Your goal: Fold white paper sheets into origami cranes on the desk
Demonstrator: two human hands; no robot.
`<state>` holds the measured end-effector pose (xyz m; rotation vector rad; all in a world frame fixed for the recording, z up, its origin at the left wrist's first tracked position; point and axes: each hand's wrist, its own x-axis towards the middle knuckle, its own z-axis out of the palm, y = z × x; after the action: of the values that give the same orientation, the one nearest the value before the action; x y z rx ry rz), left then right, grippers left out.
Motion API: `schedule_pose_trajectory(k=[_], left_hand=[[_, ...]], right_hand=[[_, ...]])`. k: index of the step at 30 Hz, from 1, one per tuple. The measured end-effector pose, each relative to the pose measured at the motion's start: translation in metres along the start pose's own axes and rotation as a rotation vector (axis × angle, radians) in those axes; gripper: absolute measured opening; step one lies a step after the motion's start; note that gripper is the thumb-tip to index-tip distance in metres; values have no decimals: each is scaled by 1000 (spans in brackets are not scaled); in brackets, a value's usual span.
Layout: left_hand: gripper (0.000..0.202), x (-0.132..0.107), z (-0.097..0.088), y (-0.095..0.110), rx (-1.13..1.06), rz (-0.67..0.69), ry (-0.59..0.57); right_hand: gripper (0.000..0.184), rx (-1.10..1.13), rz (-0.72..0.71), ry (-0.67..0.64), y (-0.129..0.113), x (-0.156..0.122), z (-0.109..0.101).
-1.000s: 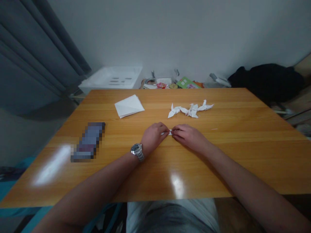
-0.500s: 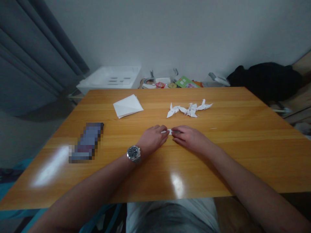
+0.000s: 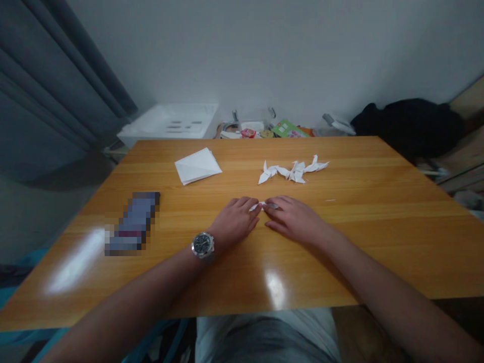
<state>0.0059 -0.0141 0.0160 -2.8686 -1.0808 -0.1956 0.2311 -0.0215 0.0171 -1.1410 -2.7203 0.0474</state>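
Note:
Between my two hands a small piece of folded white paper (image 3: pixel 262 205) lies on the wooden table (image 3: pixel 234 272), partly covered by my fingers. My left hand (image 3: pixel 238 216), with a watch (image 3: pixel 203 245) on its wrist, closes its fingertips on the paper's left end. From the other side my right hand (image 3: pixel 289 216) grips the right end. Just beyond the hands sits a row of several white origami cranes (image 3: pixel 293 172). Farther left lies a stack of white paper sheets (image 3: pixel 198 166).
A phone-like object (image 3: pixel 134 222), blurred by pixels, lies on the table's left side. A thin white scrap (image 3: pixel 330 200) lies right of my hands. Behind the table stand a white plastic bin (image 3: pixel 170 123), a green packet (image 3: pixel 289 128) and a black cloth heap (image 3: pixel 410 126).
My left hand has turned a little and its fingers lie flatter. The right fingers have moved slightly left over the folded paper. More of the paper shows at both sides.

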Motion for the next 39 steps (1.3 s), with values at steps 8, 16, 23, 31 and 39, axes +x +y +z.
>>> schedule_pose_trajectory(k=[8, 16, 23, 31, 39], left_hand=[[47, -15, 4, -12, -23, 68, -62], [52, -25, 1, -12, -50, 57, -123], [54, -27, 0, -15, -116, 49, -151], [57, -26, 0, -13, -125, 57, -145], [47, -16, -6, -8, -18, 62, -132]], right_hand=[[43, -34, 50, -43, -7, -6, -3], [51, -1, 6, -68, 2, -11, 0], [53, 150, 7, -82, 13, -14, 1], [58, 170, -16, -119, 17, -17, 4], [58, 177, -9, -113, 16, -16, 3]])
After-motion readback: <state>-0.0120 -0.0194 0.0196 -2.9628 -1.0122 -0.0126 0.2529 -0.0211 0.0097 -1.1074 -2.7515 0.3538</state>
